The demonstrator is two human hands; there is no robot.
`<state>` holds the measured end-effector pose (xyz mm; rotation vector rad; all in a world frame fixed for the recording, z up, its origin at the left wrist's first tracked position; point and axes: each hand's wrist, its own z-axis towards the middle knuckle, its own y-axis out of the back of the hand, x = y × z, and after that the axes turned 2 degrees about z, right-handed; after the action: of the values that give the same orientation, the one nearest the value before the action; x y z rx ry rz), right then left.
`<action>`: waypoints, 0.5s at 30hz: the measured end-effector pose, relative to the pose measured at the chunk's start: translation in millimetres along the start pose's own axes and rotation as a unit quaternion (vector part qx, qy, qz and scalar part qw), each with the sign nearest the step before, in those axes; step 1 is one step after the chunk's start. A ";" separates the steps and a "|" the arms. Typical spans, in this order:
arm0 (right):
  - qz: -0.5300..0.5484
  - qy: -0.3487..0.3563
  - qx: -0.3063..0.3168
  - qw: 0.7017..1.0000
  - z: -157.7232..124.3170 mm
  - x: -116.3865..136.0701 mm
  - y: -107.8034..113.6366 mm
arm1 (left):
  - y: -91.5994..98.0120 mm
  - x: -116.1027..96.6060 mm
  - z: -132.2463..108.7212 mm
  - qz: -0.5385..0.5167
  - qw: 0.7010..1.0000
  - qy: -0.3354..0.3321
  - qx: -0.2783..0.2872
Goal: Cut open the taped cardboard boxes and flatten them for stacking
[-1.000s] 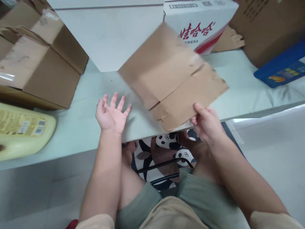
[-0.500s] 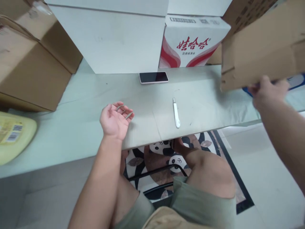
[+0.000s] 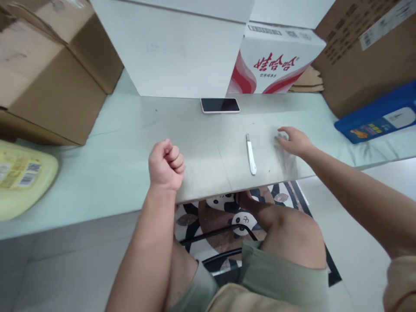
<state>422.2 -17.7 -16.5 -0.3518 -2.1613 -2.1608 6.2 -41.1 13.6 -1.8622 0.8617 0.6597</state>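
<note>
My left hand (image 3: 167, 165) is curled into a fist, palm side up, over the near part of the table; nothing shows in it. To the right, my right hand (image 3: 294, 141) hovers over the cloth with thumb and forefinger apart and holds nothing. Between the two hands lies a white cutter knife (image 3: 251, 155), nearer my right hand, its narrow end pointing away from me. A phone (image 3: 220, 105) with a dark screen lies flat farther back, against the foot of a large white box (image 3: 182, 52).
Brown cartons (image 3: 55, 86) and a yellow bottle (image 3: 24, 180) stand at the left. At the back are a white and red box (image 3: 276, 65) and a tall brown carton (image 3: 367, 56). A blue container (image 3: 377, 115) is at the right. The table's front edge crosses above my knees.
My right hand has let go of the flat brown cardboard, now out of sight, and moved left over the table. My left hand's fingers have closed into a fist. The view has shifted slightly.
</note>
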 end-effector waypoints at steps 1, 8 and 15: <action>0.000 0.011 -0.002 1.000 2.0 15.0 3.7 | 1.8 -0.9 -2.6 -0.009 1.000 -0.003 -0.004; 0.124 0.249 0.001 0.960 16.5 209.8 -15.9 | 28.5 -7.5 -10.9 0.022 0.989 -0.113 -0.096; 0.209 0.430 0.039 0.878 -1.6 434.5 -26.6 | 65.8 -28.0 -14.3 -0.018 0.974 -0.150 -0.168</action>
<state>-5.7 30.9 47.1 0.1367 -1.4771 -1.5385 -61.8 -66.3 5.3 -1.9989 0.5418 1.0869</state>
